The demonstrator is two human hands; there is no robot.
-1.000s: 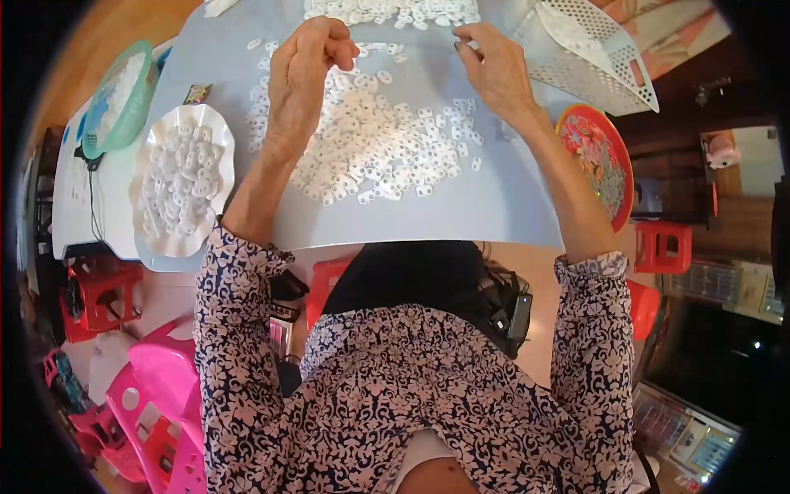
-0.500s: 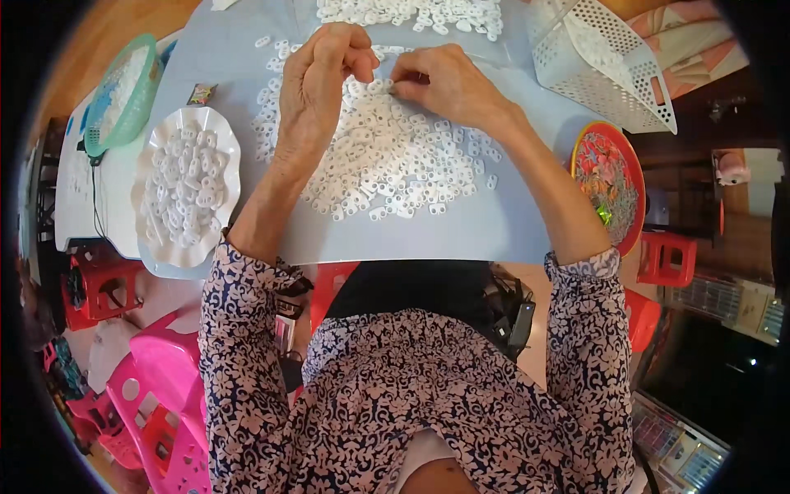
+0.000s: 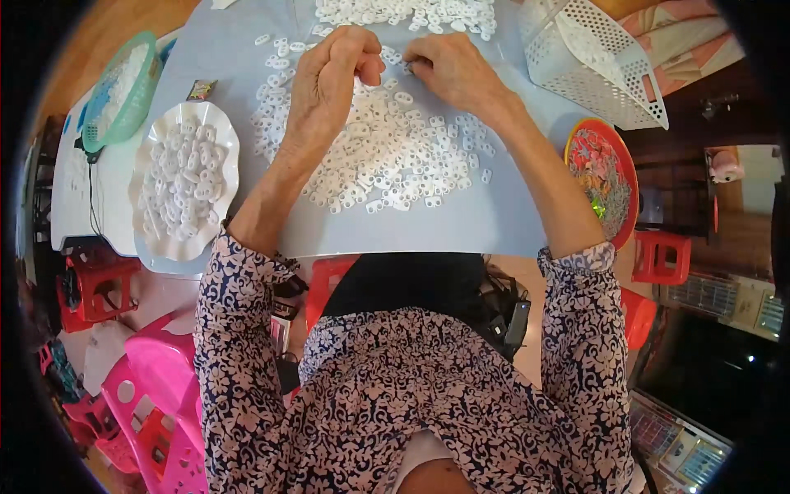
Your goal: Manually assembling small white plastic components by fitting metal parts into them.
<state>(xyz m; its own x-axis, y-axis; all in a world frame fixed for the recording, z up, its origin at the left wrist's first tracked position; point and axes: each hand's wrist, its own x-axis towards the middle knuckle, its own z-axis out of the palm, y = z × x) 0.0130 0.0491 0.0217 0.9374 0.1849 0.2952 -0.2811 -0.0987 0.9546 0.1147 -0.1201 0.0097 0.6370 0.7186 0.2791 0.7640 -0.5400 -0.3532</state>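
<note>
A loose heap of small white plastic pieces with holes (image 3: pixel 387 156) spreads over the grey-blue tabletop in front of me. My left hand (image 3: pixel 333 82) is above the heap's far left part, its fingers curled into the palm; what they hold, if anything, is hidden. At the heap's far edge my right hand (image 3: pixel 457 72) has its thumb and fingers pinched together, the tips down among a few scattered pieces. Whatever is between those tips is too small to make out. The two hands are a short way apart.
A second pile of white pieces (image 3: pixel 403 11) lies at the far edge. On the left stand a scalloped white dish (image 3: pixel 231 177), a small wrapped packet (image 3: pixel 202 90) and a green basket (image 3: pixel 136 111). On the right are a white perforated basket (image 3: pixel 568 90) and a red-rimmed bowl (image 3: pixel 629 177).
My right hand has moved slightly right, and the gap between the hands is wider. The left hand has turned a little, its fingers still curled. The whole view has shifted slightly.
</note>
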